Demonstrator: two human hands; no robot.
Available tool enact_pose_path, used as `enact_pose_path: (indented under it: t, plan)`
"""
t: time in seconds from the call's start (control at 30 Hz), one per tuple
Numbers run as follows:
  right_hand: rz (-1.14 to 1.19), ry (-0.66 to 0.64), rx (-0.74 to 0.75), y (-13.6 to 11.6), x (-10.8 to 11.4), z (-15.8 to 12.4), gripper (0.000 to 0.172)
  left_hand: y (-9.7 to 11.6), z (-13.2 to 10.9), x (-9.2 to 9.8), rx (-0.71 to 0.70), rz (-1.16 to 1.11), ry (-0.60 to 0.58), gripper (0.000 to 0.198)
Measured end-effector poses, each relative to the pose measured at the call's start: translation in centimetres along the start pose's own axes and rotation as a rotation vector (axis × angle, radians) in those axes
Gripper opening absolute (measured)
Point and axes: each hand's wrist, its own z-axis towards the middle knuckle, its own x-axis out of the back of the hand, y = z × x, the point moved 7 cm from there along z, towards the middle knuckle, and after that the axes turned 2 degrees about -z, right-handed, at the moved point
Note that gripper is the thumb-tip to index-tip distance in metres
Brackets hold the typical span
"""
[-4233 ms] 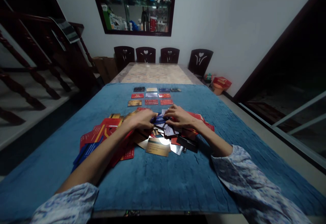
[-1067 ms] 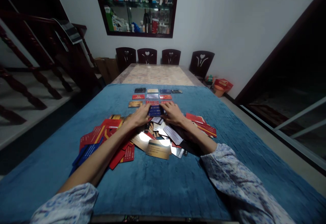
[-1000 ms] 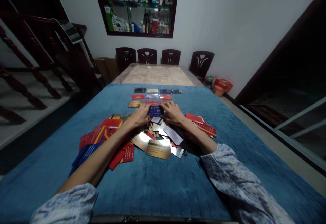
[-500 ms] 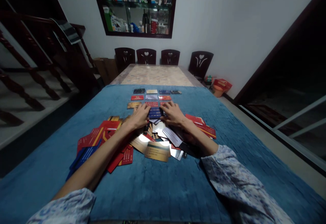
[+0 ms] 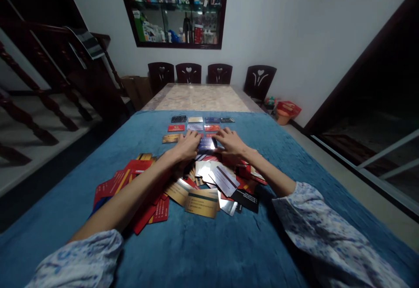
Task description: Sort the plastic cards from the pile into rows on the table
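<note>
Between my two hands is a blue plastic card (image 5: 207, 144), tilted so that light glints on it. My left hand (image 5: 187, 145) pinches its left edge, and my right hand (image 5: 230, 143) grips the right edge. Just beyond lie rows of cards, among them a gold card (image 5: 170, 138), a red card (image 5: 176, 128) and an orange-red card (image 5: 212, 128). Nearer to me spreads a loose heap with a gold card (image 5: 201, 202), a white card with a dark stripe (image 5: 224, 180) and a black card (image 5: 245, 199). My hands partly cover the nearest row.
A blue cloth (image 5: 209, 253) covers the near part of the table. Red cards (image 5: 109, 184) are piled on the left, partly under my left forearm. Bare marbled tabletop (image 5: 199, 97) and dark chairs (image 5: 220, 74) are at the far end; a staircase railing (image 5: 49, 96) stands left.
Both hands have shifted slightly right with the blue card, which now tilts and catches the light. My right forearm has moved right, uncovering more of the heap.
</note>
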Motion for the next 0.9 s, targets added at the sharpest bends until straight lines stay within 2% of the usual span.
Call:
enact_pose_path:
  t: [0.27,0.63,0.9]
  plan:
    - [-0.065,-0.088,0.006,2.3,0.7,1.4,0.053,0.3,2.7,0.4,-0.013,0.102,-0.015,0.041]
    - [-0.102,-0.127,-0.042,5.9,0.5,5.1,0.048,-0.7,7.8,0.9,0.001,0.114,-0.024,0.040]
    - [-0.101,-0.171,-0.113,8.2,0.3,7.4,0.046,-2.0,12.0,0.3,0.012,0.118,-0.010,0.038]
